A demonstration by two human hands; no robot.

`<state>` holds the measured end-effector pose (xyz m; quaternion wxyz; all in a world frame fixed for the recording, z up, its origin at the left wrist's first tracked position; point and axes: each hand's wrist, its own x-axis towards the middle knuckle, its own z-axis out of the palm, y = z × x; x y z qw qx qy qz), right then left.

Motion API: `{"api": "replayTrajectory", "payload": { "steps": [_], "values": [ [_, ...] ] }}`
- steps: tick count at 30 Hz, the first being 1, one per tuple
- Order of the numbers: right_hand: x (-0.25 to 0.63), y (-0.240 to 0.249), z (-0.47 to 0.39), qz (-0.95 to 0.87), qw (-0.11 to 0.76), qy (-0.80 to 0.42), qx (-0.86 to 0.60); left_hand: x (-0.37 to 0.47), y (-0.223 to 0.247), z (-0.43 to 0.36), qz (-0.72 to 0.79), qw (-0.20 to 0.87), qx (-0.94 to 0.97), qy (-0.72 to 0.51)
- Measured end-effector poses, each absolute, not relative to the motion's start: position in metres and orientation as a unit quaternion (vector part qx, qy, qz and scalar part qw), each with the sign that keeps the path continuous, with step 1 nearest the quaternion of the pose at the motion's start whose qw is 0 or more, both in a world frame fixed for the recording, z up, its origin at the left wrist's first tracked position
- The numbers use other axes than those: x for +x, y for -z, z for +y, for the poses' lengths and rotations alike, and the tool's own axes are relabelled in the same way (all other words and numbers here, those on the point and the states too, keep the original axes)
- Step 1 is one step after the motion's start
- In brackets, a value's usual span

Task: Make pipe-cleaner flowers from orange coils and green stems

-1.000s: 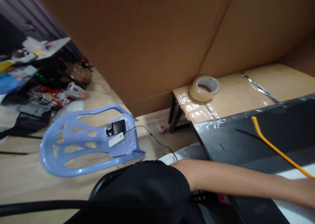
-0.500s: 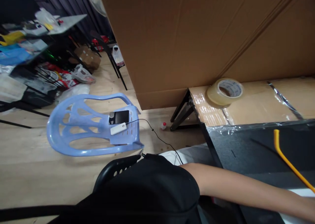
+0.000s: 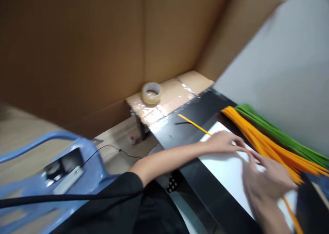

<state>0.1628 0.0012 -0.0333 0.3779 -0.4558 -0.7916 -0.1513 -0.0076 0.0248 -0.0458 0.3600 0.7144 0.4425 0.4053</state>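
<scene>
My left hand (image 3: pixel 226 142) and my right hand (image 3: pixel 269 174) meet above a white sheet (image 3: pixel 218 167) on the black table. An orange stem (image 3: pixel 194 123) runs under my left hand, and orange shows between the fingertips of both hands. Both hands have their fingers closed on it. More orange (image 3: pixel 291 211) comes out beyond my right wrist. Behind the hands lies a bundle of orange stems (image 3: pixel 257 134), with a bundle of green stems (image 3: pixel 280 134) along its far side. The right hand is blurred.
A roll of clear tape (image 3: pixel 151 93) stands on the cardboard-covered table end (image 3: pixel 172 97). Tall cardboard (image 3: pixel 102 49) rises behind. On the left, a blue plastic chair (image 3: pixel 89 158) holds a white power bank (image 3: pixel 69 181) with a cable and a dark device (image 3: pixel 64 163).
The view has swung right, bringing both hands, the white sheet and the stem bundles into view. The tape roll and blue chair now appear further left.
</scene>
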Motion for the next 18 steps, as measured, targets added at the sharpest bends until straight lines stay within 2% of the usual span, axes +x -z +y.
{"api": "replayTrajectory", "payload": {
  "steps": [5, 13, 18],
  "values": [
    [0.174, 0.038, -0.003, -0.807, 0.383, 0.138, -0.427, -0.004, 0.044, 0.025, 0.447, 0.344, 0.698, -0.441],
    [0.174, 0.034, -0.003, -0.788, 0.359, 0.116, -0.487, 0.001, 0.042, 0.028, 0.424, 0.286, 0.722, -0.465],
    [0.176, 0.036, 0.0, -0.773, 0.362, 0.035, -0.52, 0.003, 0.043, 0.032, 0.391, 0.252, 0.753, -0.465]
  ]
}}
